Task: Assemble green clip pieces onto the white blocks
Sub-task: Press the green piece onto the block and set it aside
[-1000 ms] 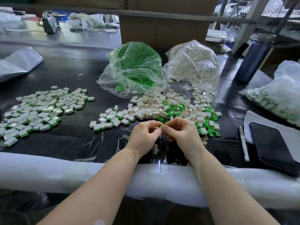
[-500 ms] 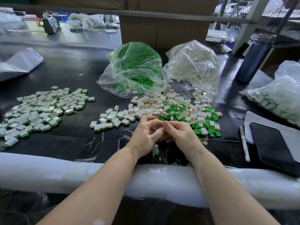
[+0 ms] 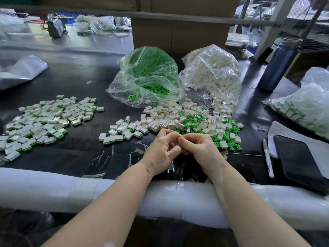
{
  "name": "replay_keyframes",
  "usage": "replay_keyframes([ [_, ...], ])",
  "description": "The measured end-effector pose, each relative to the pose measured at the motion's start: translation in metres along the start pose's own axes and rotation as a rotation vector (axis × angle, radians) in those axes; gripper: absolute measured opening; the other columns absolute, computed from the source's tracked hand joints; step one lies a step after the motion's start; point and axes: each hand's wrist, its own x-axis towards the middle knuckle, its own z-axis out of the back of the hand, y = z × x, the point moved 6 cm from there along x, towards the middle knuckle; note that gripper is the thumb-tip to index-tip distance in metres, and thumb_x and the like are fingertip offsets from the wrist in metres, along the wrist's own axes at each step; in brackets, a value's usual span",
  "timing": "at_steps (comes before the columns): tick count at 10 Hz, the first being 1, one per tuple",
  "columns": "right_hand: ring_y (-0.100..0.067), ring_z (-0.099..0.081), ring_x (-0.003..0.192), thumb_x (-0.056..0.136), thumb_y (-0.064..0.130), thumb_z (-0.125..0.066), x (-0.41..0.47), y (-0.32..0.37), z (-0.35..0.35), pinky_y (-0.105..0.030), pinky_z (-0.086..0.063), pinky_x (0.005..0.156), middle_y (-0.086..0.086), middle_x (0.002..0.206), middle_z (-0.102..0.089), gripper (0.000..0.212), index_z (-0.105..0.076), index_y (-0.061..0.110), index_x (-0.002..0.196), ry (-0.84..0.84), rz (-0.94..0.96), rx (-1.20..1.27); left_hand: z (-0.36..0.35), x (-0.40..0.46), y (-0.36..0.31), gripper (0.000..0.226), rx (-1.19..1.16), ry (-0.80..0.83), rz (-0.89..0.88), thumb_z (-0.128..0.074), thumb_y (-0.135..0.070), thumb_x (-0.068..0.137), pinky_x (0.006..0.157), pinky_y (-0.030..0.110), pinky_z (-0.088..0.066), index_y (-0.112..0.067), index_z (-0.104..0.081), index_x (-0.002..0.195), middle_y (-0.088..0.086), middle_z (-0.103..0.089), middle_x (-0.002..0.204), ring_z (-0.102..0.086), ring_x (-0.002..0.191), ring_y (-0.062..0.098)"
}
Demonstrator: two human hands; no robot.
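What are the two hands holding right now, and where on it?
Cannot be told: left hand and right hand meet with curled fingertips, hiding whatever is pinched between them.

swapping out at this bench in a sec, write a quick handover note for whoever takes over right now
Left hand and right hand: fingers curled, fingertips meeting just in front of the loose pile; whatever they pinch is hidden.
Supplies: bag of green clips and bag of white blocks lie open at the back; loose white blocks and green clips are mixed ahead of the hands.
Done: a large pile of assembled blocks at far left, a smaller batch near centre.
Left: the loose pile and both bags.
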Motion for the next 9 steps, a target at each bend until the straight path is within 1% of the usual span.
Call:
replay_keyframes([
  [1, -0.008, -0.057, 0.055, 0.085, 0.006, -0.063, -0.0008, 0.0004, 0.0008, -0.016, -0.046, 0.053, -0.002, 0.06, -0.065, 0.01, -0.071, 0.003, 0.081, -0.002, 0.0, 0.026, -0.0014, -0.0006, -0.0017, 0.017, 0.02, 0.011, 0.012, -0.048, -0.025, 0.077, 0.085, 0.043, -0.05, -0.041, -0.054, 0.081, -0.014, -0.041, 0.102, -0.05, 0.077, 0.011],
  [2, -0.008, -0.058, 0.054, 0.085, 0.004, -0.062, -0.0015, 0.0007, 0.0016, -0.016, -0.047, 0.053, -0.003, 0.059, -0.065, 0.01, -0.071, 0.001, 0.081, -0.011, 0.002, 0.034, -0.0026, 0.0001, 0.0008, 0.017, 0.033, 0.015, 0.023, -0.046, -0.03, 0.074, 0.084, 0.045, -0.05, -0.045, -0.053, 0.08, -0.016, -0.042, 0.101, -0.051, 0.076, 0.01],
  [4, -0.007, -0.057, 0.051, 0.085, 0.002, -0.063, -0.0011, -0.0002, 0.0026, -0.017, -0.047, 0.052, -0.001, 0.056, -0.064, 0.01, -0.07, 0.001, 0.079, -0.016, -0.003, 0.028, -0.0038, 0.0008, 0.003, 0.017, 0.045, 0.026, 0.035, -0.045, -0.031, 0.073, 0.084, 0.046, -0.048, -0.045, -0.052, 0.079, -0.015, -0.042, 0.1, -0.051, 0.08, 0.012],
  [6, -0.013, -0.059, 0.053, 0.084, 0.002, -0.063, -0.0008, -0.0021, 0.003, -0.021, -0.049, 0.052, -0.007, 0.059, -0.065, 0.011, -0.071, 0.001, 0.075, -0.029, -0.016, 0.041, -0.0037, 0.0004, 0.005, 0.018, 0.056, 0.027, 0.035, -0.045, -0.032, 0.073, 0.086, 0.045, -0.048, -0.048, -0.052, 0.079, -0.017, -0.042, 0.1, -0.052, 0.081, 0.011],
  [8, -0.009, -0.059, 0.05, 0.084, 0.001, -0.062, -0.0013, -0.0016, 0.0027, -0.019, -0.047, 0.049, -0.003, 0.056, -0.065, 0.01, -0.069, -0.003, 0.078, -0.025, -0.018, 0.062, -0.0041, 0.0008, 0.0066, 0.018, 0.069, 0.03, 0.037, -0.044, -0.033, 0.073, 0.085, 0.045, -0.048, -0.048, -0.051, 0.079, -0.017, -0.042, 0.101, -0.053, 0.082, 0.013],
  [9, -0.01, -0.06, 0.05, 0.084, 0.001, -0.062, -0.0014, -0.0015, 0.0027, -0.019, -0.047, 0.049, -0.003, 0.056, -0.065, 0.011, -0.07, -0.002, 0.077, -0.023, -0.018, 0.061, -0.0043, 0.0009, 0.007, 0.018, 0.07, 0.035, 0.037, -0.044, -0.033, 0.074, 0.085, 0.046, -0.048, -0.048, -0.051, 0.08, -0.015, -0.042, 0.101, -0.053, 0.082, 0.013],
])
